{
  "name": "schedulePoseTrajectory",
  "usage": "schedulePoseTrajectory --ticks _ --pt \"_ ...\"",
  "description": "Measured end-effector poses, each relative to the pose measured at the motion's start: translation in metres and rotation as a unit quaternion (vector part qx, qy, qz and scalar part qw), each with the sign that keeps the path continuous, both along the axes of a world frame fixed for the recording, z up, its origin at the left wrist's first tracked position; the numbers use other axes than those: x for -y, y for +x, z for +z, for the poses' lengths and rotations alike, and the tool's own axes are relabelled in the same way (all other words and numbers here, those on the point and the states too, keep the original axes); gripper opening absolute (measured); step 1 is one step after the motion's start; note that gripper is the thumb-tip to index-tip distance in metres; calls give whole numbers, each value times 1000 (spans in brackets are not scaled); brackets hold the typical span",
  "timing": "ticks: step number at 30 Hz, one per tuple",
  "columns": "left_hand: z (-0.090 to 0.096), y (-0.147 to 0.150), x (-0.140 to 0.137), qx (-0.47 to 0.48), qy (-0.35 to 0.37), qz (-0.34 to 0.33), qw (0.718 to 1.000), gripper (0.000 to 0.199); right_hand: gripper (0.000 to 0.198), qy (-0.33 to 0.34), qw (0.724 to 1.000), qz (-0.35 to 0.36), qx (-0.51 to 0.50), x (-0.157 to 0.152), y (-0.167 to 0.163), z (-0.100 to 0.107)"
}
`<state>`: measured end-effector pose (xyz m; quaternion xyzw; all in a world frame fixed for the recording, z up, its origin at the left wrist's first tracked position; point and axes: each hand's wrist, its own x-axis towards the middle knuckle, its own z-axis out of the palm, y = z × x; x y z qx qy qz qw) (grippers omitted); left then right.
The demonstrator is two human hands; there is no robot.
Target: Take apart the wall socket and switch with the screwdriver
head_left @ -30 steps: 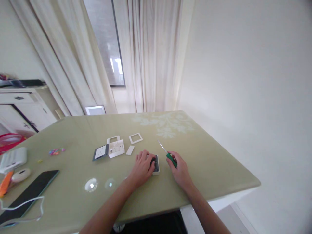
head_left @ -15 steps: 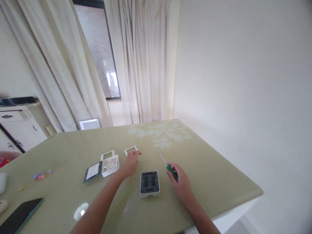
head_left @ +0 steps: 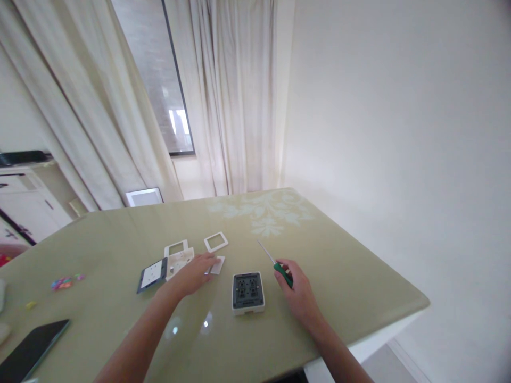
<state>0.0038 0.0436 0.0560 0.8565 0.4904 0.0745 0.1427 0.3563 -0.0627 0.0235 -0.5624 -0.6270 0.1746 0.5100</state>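
My right hand (head_left: 297,290) is closed around the green handle of a screwdriver (head_left: 284,275), its metal shaft pointing up and left. Just left of that hand lies a wall switch (head_left: 248,291) with a dark inner face and a white base, its front uncovered. My left hand (head_left: 199,272) reaches over a small white plate (head_left: 217,265), fingers stretched out; whether they touch it is hard to see. Beyond that hand lies a white rectangular frame (head_left: 216,242). Partly behind it are an open white back box (head_left: 178,261), another white frame (head_left: 175,248) and a dark-rimmed panel (head_left: 153,274).
A dark phone (head_left: 34,348) lies at the near left of the table (head_left: 319,330). Small colourful pieces (head_left: 64,282) and a yellow bit (head_left: 31,305) are farther left. The wall (head_left: 379,133) borders the table's right side.
My left hand has moved left and nearer, away from the white frame, uncovering it and the small white plate. My right hand still holds the screwdriver. The view has tilted slightly.
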Motion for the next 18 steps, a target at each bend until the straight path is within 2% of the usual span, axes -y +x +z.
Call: schedulePoseTrajectory --ticks 4,8,12,15,18 --pt "2 11 -2 -18 -9 0 1000 48 32 7 1000 -22 -4 -2 1 -4" --pt "2 16 -7 -24 -10 -7 1000 48 31 5 999 -32 -2 -3 5 -6" --pt "-2 17 -11 -30 -10 -4 999 25 30 0 999 -34 -2 -3 5 -6" --pt "-6 19 -13 -39 -11 5 999 30 32 -5 999 -33 -5 -2 3 -5" --pt "-9 21 -12 -49 -9 4 999 28 32 -6 999 -33 -12 -2 2 -3"
